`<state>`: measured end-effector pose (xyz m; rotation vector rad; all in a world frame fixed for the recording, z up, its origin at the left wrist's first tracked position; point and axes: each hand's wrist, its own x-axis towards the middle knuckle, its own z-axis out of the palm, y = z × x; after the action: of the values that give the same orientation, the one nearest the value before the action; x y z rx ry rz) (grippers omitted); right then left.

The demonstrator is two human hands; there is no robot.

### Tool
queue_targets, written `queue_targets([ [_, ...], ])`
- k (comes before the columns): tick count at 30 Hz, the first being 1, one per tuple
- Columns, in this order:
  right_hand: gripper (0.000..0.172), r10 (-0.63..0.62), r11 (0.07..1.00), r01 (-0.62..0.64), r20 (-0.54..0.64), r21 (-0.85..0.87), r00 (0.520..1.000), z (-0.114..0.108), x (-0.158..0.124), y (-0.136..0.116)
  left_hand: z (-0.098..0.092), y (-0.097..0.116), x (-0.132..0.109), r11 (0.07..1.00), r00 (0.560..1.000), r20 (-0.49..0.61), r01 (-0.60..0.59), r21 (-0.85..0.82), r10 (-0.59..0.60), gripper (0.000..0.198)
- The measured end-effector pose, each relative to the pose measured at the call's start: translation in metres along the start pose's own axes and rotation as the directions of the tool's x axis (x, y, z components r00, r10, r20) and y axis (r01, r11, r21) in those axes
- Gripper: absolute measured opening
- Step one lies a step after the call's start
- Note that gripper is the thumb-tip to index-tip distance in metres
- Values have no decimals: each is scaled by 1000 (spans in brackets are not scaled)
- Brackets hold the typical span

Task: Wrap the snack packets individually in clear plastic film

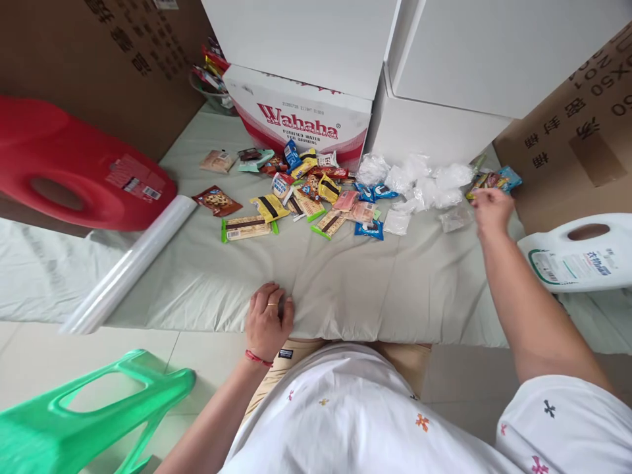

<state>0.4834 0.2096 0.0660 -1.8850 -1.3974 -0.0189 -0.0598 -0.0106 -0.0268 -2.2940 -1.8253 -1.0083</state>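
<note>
At the right end of the cloth-covered table, my right hand [494,210] is over a small group of colourful snack packets [508,178]. Its fingers are drawn together in a pinch, and what they hold, if anything, is too small to make out. A clear plastic bag [455,219] lies just left of it, by a heap of crumpled clear bags [424,184]. My left hand [269,316] rests loosely on the cloth near the front edge, fingers bent and thumb apart, holding nothing visible. Beyond it lie wrapped snacks, including a green-ended bar [249,228] and a yellow packet [269,207].
Behind the snacks stand a Wahaha carton [301,118] and white boxes [444,125]. A red jug [99,164] and a clear film roll [133,263] are at left. A white detergent bottle [582,253] lies at right. A green stool [99,415] stands on the floor.
</note>
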Motion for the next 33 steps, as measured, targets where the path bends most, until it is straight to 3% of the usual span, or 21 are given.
queue_targets([
  [2,24,-135,991,137,166,3,977,23,-23,-21,2,1,0,1000,1000,-6,-11,2,11,15],
  [4,37,-281,952,306,359,-13,890,41,-39,-44,2,1,0,1000,1000,-10,-11,-1,11,15],
  [6,38,-316,913,400,483,-78,816,54,-44,-63,1,0,0,1000,1000,-8,0,-18,0,14],
  [7,32,-295,911,397,492,-115,819,57,-44,-71,0,0,-1,999,1000,-3,10,-41,-10,13],
  [10,16,-253,943,309,333,-125,908,54,-41,-83,-8,4,-3,979,994,-10,109,-171,-112,13],
  [12,15,-225,973,230,163,-7,961,44,-50,-89,-15,13,-3,932,970,0,232,-279,-242,13],
  [13,16,-183,981,174,108,85,977,37,-61,-93,-18,20,-2,888,950,36,304,-344,-311,14],
  [15,21,-66,956,33,105,290,992,24,-98,-105,-22,39,5,732,885,222,463,-499,-409,18],
  [17,26,12,897,-109,222,429,975,15,-152,-124,-20,62,19,480,783,486,622,-619,-387,28],
  [19,27,21,870,-203,378,448,926,9,-211,-145,-12,85,37,264,709,642,704,-659,-292,36],
  [21,25,26,843,-277,480,461,877,6,-262,-162,1,104,53,171,694,685,720,-673,-222,40],
  [23,27,-19,788,-337,568,515,823,4,-297,-172,14,118,62,183,698,691,716,-674,-186,37],
  [26,30,-93,654,-461,668,600,738,-2,-317,-173,27,128,60,279,729,664,681,-677,-165,26],
  [28,31,-75,619,-499,679,606,731,-6,-314,-167,28,129,53,300,736,661,670,-679,-147,22],
  [31,33,80,565,-577,657,590,750,-9,-302,-158,25,124,46,226,713,685,699,-678,-150,27],
  [33,37,200,419,-679,669,602,716,-9,-292,-153,21,117,46,98,681,707,730,-677,-192,34],
])
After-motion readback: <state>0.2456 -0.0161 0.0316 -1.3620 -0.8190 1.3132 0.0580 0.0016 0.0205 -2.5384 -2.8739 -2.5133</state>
